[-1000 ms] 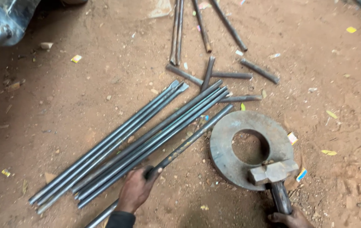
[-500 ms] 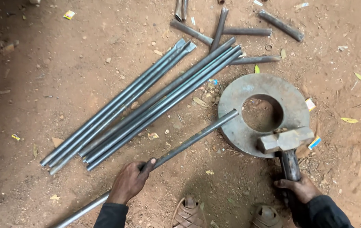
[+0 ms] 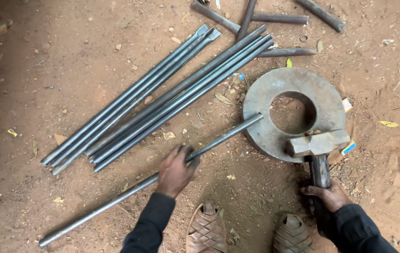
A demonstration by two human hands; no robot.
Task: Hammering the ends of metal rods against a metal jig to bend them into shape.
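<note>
You see a bunch of long grey metal rods (image 3: 162,98) lying side by side on the red dirt ground (image 3: 45,65). Up at the top, some short dark bars (image 3: 279,18) lie crossed over each other. Dry leaves (image 3: 389,123) and small stones (image 3: 118,47) are scattered about. Down low, your two woven brown sandals (image 3: 207,229) stand on the dirt.

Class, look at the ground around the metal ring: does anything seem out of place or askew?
Nothing is damaged. The long rods lie in a neat bundle, but short rod pieces above it are scattered crosswise. One rod, in the left hand, rests its tip on the ring.
</note>
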